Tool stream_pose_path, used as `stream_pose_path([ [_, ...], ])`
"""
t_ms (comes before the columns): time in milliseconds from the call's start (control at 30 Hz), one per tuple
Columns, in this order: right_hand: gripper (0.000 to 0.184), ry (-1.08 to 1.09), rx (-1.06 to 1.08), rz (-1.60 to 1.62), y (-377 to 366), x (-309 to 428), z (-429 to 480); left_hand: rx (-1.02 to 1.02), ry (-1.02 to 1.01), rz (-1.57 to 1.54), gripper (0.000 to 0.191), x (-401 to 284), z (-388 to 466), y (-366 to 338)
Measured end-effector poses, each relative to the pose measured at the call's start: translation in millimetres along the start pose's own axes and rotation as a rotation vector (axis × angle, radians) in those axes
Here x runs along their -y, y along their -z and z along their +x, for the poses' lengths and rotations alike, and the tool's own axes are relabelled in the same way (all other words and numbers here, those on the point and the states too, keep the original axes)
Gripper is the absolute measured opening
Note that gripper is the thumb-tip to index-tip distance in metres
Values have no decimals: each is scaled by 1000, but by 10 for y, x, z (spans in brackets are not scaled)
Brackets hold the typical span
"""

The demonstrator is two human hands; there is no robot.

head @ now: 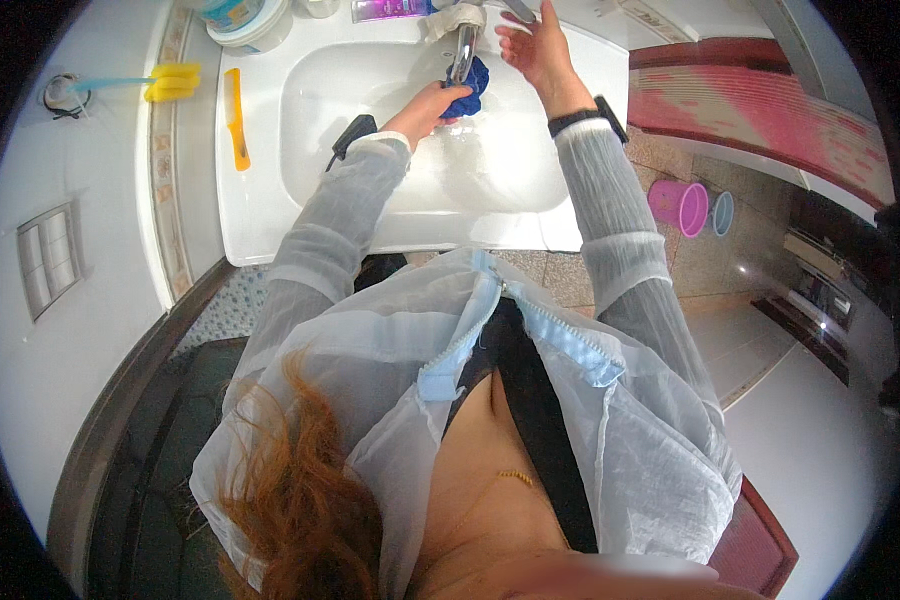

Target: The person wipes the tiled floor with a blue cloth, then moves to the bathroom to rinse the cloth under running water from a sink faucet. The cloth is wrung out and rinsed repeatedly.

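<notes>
Bunched in my left hand (423,111) is a dark blue cloth (474,91), held right under the mouth of a chrome faucet (463,54). Both are over the white sink basin (330,150), where water glistens below the cloth. My right hand (541,54) is raised at the back right of the basin with its fingers apart and nothing in its grasp. Close to its thumb is the grey faucet lever (520,10); whether they touch I cannot tell. A light wrapping (456,18) covers the faucet's base.
A yellow comb (236,120) lies on the sink's left ledge. White tubs (251,26) and a purple package (391,9) stand behind. A yellow sponge brush (172,81) hangs on the left wall. Pink (679,208) and grey-blue (722,214) buckets are on the floor at right.
</notes>
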State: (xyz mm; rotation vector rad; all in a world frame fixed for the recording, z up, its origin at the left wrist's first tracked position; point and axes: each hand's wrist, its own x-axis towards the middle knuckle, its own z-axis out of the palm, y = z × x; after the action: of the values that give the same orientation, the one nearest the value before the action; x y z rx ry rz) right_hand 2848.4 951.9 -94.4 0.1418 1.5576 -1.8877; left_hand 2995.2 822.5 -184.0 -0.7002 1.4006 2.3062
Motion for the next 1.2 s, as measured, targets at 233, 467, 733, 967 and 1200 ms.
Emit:
stream_pose_path([
  [233,53,-138,-195,-412,108,-767,-475,-95,-222,508,51,-10,-19,217],
  [467,65,-346,52,-173,-248,-1152,-351,-189,-19,571,72,-77,-220,400],
  [733,44,-236,112,-45,-267,-1454,-131,-172,44,224,58,-165,-399,604],
  [967,43,-236,49,9,-87,-1361,-143,-141,-130,-21,33,-116,-362,406],
  [1200,34,-380,202,339,-105,-1386,-116,-91,-265,76,37,-270,-469,356],
])
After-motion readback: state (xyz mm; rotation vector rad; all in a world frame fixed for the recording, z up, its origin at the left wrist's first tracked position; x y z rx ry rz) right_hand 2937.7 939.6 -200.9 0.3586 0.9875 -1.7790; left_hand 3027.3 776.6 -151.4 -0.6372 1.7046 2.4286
